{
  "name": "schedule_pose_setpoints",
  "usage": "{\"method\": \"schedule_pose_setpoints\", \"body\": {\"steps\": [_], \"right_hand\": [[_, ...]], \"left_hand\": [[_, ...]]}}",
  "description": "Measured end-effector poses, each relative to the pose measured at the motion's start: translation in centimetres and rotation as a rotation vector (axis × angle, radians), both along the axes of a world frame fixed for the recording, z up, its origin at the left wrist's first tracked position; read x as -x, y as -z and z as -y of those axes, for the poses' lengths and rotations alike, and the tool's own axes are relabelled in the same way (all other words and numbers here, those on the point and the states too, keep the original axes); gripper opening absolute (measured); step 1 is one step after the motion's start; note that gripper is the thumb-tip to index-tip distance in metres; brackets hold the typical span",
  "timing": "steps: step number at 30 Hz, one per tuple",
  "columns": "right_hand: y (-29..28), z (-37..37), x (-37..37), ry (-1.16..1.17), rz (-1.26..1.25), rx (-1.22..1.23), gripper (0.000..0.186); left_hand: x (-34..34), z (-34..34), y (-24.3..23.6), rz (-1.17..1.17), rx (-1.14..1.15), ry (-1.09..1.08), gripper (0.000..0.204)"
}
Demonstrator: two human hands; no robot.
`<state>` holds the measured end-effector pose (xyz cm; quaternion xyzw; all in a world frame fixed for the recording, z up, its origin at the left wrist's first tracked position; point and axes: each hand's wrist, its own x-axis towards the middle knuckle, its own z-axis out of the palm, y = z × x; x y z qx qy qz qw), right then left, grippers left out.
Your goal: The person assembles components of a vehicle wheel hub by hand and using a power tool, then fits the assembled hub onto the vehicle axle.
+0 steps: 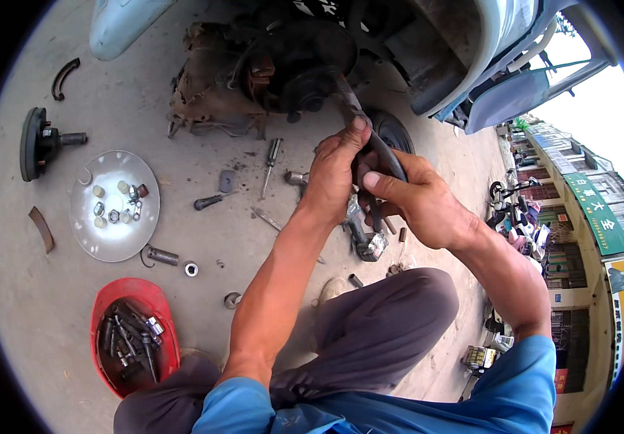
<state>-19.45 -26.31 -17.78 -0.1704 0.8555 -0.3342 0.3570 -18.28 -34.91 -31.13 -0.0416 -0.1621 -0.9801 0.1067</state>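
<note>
A long dark metal bar (384, 155) runs down from a dark, greasy wheel hub assembly (290, 65) under a pale blue vehicle body (471, 43). My left hand (337, 163) is closed round the bar just below the hub, thumb uppermost. Lower and to the right, my right hand (413, 195) is closed on the bar too, its thumb along the side; some of its fingers are hidden. Behind them lie a black round part (391, 130) and a metal tool (366, 242), partly covered by my hands.
On the ground are a screwdriver (272, 163), loose tools, a round metal plate (91, 231) with small parts, a red container (97, 325) of sockets and bits, and a hub part (37, 145). My bent knee (413, 304) is below. Parked scooters (514, 217) and shopfronts line the right.
</note>
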Motion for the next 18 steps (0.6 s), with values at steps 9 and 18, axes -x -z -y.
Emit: {"method": "schedule_pose_setpoints", "body": {"steps": [9, 18], "right_hand": [[-0.4, -5.7, 2.6, -0.106, 0.034, 0.030, 0.041], [16.4, -21.6, 2.8, -0.185, 0.460, -0.281, 0.032]], "left_hand": [[-0.6, 1.4, 1.8, 0.138, -0.021, -0.128, 0.066], [0.9, 3.1, 2.2, 0.141, -0.624, 0.086, 0.041]]}}
